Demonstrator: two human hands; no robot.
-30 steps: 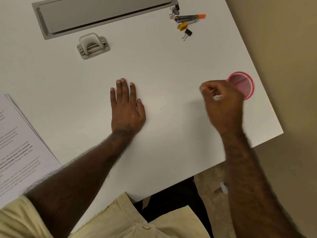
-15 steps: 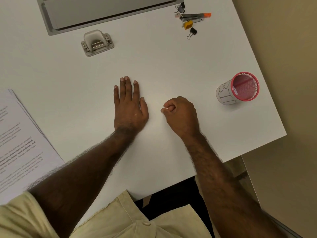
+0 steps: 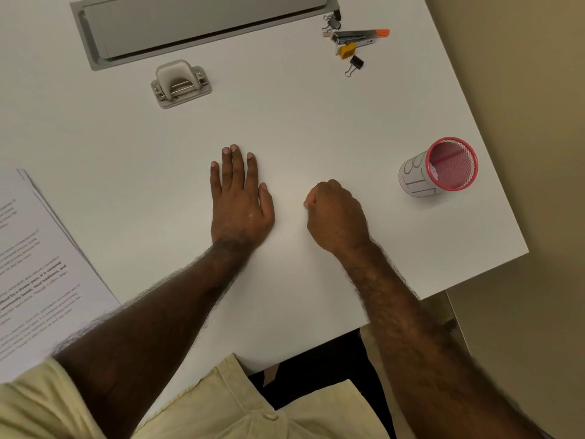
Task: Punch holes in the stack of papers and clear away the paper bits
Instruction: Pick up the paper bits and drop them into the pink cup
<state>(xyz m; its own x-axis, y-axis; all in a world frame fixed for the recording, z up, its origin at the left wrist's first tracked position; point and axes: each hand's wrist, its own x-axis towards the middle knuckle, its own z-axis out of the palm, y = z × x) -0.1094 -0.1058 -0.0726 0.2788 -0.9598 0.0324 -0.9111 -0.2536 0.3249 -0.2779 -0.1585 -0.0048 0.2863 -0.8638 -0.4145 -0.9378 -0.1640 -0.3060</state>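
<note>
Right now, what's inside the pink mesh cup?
The pink mesh cup shows a few white paper bits against its inner wall on the near-left side. Its bottom looks otherwise bare; the near wall hides part of the inside.

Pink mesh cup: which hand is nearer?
Right. The right hand lies just left of the pink mesh cup, fingers curled; the left hand rests flat farther left, beyond it.

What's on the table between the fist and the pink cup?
Nothing: in the head view, only bare white table lies between the right hand and the cup.
</note>
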